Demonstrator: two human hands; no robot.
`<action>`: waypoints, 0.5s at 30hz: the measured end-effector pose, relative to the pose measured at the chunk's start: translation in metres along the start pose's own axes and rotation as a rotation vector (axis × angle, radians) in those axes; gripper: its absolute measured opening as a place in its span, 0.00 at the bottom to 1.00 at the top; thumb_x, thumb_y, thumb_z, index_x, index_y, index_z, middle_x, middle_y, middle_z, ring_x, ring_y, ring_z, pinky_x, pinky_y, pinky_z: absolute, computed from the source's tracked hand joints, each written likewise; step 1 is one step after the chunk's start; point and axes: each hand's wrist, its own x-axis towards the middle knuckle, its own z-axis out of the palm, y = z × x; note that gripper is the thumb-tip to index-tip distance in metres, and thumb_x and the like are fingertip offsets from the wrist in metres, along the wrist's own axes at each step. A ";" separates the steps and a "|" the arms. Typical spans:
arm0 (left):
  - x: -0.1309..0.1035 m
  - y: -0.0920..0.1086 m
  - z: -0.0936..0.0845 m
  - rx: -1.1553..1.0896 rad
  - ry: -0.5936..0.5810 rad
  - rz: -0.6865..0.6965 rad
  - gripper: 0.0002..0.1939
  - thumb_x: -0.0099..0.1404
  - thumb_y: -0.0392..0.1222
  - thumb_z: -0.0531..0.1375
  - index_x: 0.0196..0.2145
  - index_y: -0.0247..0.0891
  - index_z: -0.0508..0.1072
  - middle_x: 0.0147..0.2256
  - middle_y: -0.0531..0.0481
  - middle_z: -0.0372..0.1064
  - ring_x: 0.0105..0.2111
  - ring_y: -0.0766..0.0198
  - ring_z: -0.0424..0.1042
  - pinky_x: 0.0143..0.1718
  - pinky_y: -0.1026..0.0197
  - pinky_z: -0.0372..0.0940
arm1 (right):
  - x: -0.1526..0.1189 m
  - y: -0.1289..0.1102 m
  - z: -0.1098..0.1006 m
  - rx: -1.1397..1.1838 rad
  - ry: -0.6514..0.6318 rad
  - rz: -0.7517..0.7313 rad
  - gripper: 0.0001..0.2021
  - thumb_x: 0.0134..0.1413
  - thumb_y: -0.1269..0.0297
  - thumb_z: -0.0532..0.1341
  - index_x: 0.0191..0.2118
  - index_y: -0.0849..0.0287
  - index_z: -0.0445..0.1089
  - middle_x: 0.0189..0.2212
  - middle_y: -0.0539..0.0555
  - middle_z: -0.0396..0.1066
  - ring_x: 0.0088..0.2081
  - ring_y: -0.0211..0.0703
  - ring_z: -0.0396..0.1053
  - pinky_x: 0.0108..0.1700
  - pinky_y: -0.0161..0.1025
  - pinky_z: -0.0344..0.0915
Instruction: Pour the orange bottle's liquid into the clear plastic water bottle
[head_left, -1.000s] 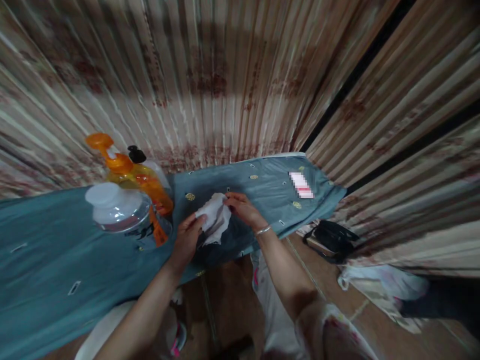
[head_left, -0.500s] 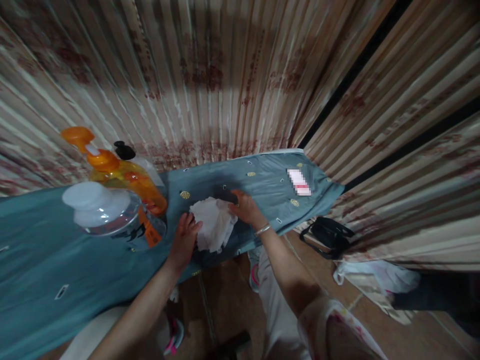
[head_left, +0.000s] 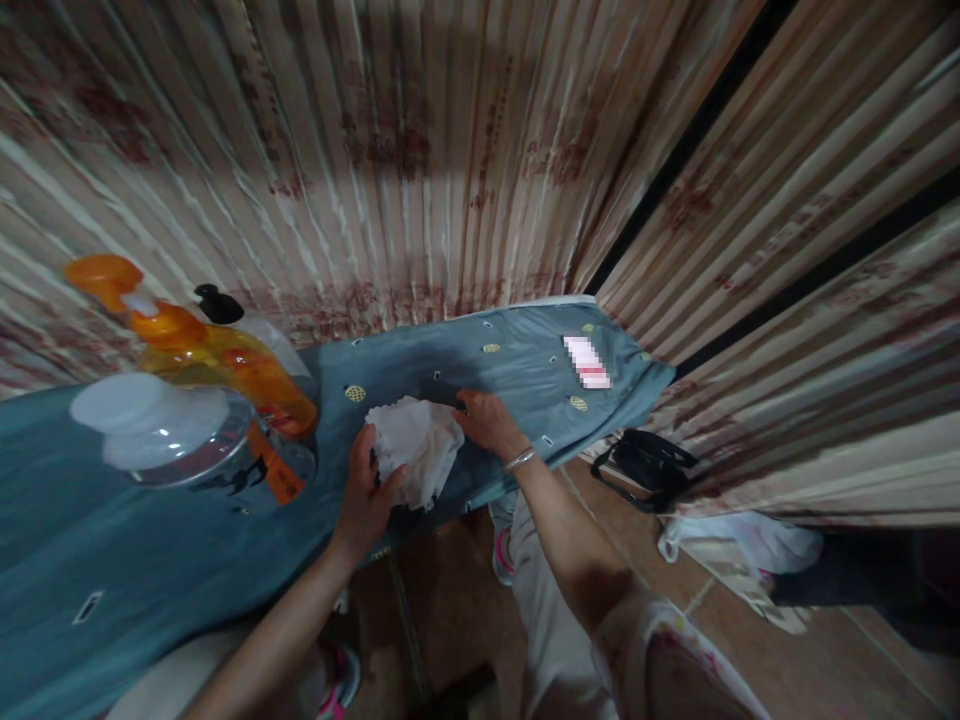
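Note:
A thin, crumpled white cloth [head_left: 417, 448] with a wavy edge is between my two hands over the blue-green tabletop cover. My left hand [head_left: 369, 495] holds its left side, the thumb across the near part and the fingers at the left edge. At the upper right edge, my right hand [head_left: 491, 422] pinches the cloth in bent fingers. A bracelet [head_left: 519, 459] circles my right wrist. The undersides of the fingers are partly hidden.
Left of my hands stand a large clear bottle with a white cap [head_left: 165, 420], an orange pump bottle [head_left: 255, 375] and a black-topped bottle [head_left: 217, 303]. A pixelated pink-white item [head_left: 587, 362] lies right. Curtains [head_left: 420, 180] rise behind; a black bag [head_left: 649, 465] sits on the floor.
My left hand has its thumb further across the cloth, whose shape has shifted and bunched slightly. My right hand stays at its upper right edge. The whole view has shifted a little.

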 end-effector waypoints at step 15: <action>-0.002 0.004 0.000 0.033 -0.035 -0.026 0.40 0.60 0.52 0.70 0.67 0.46 0.65 0.74 0.35 0.55 0.75 0.38 0.58 0.72 0.34 0.59 | -0.003 -0.006 -0.004 -0.084 0.000 0.007 0.15 0.75 0.64 0.58 0.60 0.61 0.74 0.55 0.64 0.81 0.58 0.53 0.78 0.58 0.43 0.71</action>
